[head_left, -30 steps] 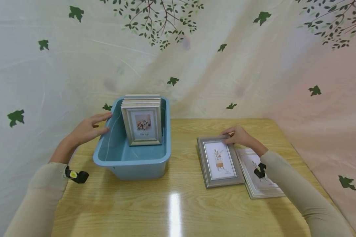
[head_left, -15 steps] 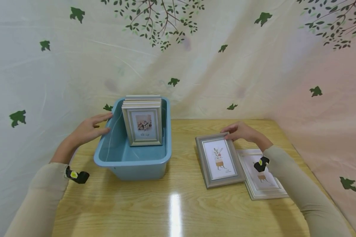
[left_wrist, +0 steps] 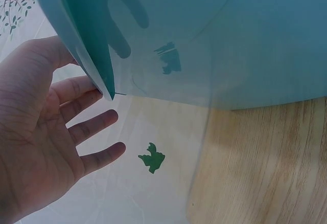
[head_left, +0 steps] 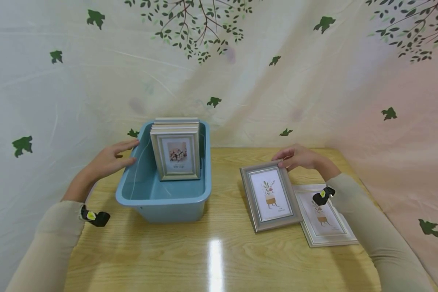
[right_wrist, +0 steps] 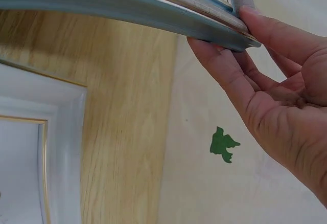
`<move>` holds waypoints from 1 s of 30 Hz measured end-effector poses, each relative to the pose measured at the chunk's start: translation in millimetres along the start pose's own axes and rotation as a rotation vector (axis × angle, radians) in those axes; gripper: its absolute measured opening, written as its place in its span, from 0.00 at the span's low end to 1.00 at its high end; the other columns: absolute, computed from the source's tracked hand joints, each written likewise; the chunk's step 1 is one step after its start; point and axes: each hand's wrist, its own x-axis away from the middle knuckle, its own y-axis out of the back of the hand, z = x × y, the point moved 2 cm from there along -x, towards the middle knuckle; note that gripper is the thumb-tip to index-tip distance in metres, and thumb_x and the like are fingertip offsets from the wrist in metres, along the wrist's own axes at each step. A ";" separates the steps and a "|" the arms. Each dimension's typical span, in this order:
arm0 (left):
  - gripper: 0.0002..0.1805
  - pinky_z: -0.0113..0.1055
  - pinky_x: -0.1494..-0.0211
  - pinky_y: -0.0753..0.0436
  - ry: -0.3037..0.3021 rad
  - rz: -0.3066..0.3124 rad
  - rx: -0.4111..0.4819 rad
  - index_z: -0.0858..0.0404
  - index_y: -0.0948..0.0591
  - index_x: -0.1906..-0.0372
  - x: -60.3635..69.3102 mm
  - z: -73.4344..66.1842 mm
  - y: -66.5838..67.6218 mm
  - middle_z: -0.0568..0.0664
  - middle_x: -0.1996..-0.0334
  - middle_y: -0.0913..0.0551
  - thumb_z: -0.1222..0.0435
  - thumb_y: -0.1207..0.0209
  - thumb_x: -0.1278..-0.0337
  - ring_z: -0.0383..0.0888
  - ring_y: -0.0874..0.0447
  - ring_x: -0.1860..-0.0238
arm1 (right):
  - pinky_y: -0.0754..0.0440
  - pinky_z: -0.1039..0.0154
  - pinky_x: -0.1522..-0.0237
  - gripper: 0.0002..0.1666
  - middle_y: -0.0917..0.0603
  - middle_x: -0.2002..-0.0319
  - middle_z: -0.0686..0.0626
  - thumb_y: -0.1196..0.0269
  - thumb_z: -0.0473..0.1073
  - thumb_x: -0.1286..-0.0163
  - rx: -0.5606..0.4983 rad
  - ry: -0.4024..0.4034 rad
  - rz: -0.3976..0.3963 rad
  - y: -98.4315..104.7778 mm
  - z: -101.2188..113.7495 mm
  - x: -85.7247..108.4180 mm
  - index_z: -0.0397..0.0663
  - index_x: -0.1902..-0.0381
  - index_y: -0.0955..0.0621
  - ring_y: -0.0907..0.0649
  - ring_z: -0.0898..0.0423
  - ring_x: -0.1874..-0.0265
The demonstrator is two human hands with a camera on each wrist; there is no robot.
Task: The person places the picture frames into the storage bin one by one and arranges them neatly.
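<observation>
In the right half of the head view, the top right corner of a grey picture frame (head_left: 273, 198) is gripped by the right hand (head_left: 301, 157), pinched between thumb and fingers. The fingertips are seen at that corner only; the rest of the frame is stretched out to the lower left of them, its upper edge tilted up and its lower edge set near or on the wooden table (head_left: 160, 259).

At the left of the view, the left rim of a blue tub (head_left: 164, 201) is touched by the left hand (head_left: 111, 162), whose fingers are held extended and spread. Several picture frames (head_left: 177, 156) are stood in a row inside the tub, towards its back.

At the lower right, a pale frame (head_left: 323, 221) is laid flat on the table, its left edge overlapped in the view by the grey one. It is partly covered from sight by a black device (head_left: 323, 196) and the right sleeve (head_left: 379, 239). The background is filled by a printed cloth (head_left: 255, 101).
</observation>
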 end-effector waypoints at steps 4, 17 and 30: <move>0.38 0.75 0.29 0.39 -0.006 -0.002 0.004 0.60 0.42 0.19 1.6 0.2 0.2 0.66 0.20 0.46 0.57 0.43 0.28 0.71 0.49 0.22 | 0.11 0.54 0.53 0.23 0.11 0.53 0.49 0.34 0.35 0.30 0.006 0.006 -0.004 4.8 3.2 -0.4 0.30 0.40 0.21 0.12 0.56 0.58; 0.38 0.75 0.30 0.39 -0.010 -0.008 -0.002 0.59 0.42 0.19 4.8 0.3 -0.8 0.66 0.20 0.45 0.57 0.43 0.28 0.71 0.48 0.22 | 0.11 0.56 0.55 0.24 0.10 0.56 0.53 0.32 0.34 0.32 -0.038 0.095 -0.078 17.9 7.7 3.2 0.28 0.41 0.21 0.10 0.56 0.58; 0.37 0.75 0.30 0.39 -0.028 -0.016 0.000 0.60 0.41 0.20 4.9 -0.4 -2.2 0.66 0.20 0.45 0.59 0.42 0.28 0.71 0.48 0.22 | 0.11 0.59 0.55 0.17 0.10 0.57 0.59 0.32 0.34 0.32 -0.081 0.144 -0.155 24.6 16.2 3.8 0.39 0.45 0.16 0.10 0.58 0.60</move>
